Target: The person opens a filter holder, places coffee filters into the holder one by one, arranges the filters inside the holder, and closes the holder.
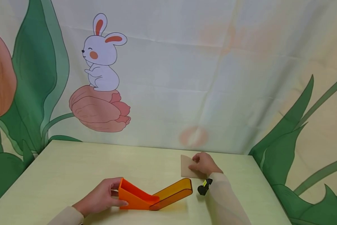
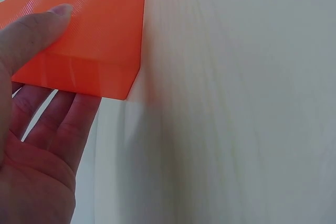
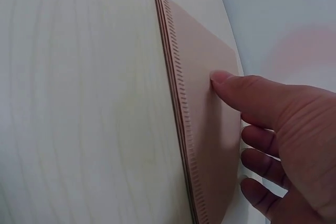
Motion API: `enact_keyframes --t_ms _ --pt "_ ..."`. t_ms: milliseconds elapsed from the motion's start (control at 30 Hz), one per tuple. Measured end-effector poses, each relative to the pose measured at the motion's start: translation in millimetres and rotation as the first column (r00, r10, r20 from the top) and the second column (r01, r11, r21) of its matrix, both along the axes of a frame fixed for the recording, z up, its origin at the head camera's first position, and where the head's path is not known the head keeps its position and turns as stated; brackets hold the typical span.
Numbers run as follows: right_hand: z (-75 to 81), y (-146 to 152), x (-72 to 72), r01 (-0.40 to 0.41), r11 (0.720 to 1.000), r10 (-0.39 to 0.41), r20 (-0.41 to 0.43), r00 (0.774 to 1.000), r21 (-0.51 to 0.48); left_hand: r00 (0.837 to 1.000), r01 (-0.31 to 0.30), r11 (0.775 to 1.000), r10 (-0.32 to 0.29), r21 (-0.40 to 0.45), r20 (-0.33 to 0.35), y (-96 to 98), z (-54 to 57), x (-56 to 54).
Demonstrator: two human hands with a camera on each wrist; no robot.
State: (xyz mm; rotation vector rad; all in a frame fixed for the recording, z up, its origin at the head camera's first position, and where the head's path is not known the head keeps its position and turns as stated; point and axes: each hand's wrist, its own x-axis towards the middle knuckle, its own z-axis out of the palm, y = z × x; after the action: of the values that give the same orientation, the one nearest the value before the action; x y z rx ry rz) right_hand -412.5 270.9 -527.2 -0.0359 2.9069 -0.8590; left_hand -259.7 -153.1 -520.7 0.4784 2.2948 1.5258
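Your orange box (image 1: 134, 201) is open, its see-through amber lid (image 1: 174, 192) slanting up; the tan stack (image 1: 185, 168) lies flat beyond it, rightward.

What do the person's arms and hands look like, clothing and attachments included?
Both arms wear plain, pale cream sleeves reaching the wrists: left sleeve, right sleeve. The left hand and right hand are bare, without gloves. By the right cuff sits a small black device with a yellow patch. I see no cables.
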Motion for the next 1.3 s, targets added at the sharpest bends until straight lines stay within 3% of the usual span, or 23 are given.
enact_keyframes --t_ms 1300 --pt "3.8 -0.8 -6.3 -0.023 1.0 0.022 0.036 0.999 0.019 1.0 0.003 1.0 -0.003 -0.002 -0.001 0.0 -0.3 0.1"
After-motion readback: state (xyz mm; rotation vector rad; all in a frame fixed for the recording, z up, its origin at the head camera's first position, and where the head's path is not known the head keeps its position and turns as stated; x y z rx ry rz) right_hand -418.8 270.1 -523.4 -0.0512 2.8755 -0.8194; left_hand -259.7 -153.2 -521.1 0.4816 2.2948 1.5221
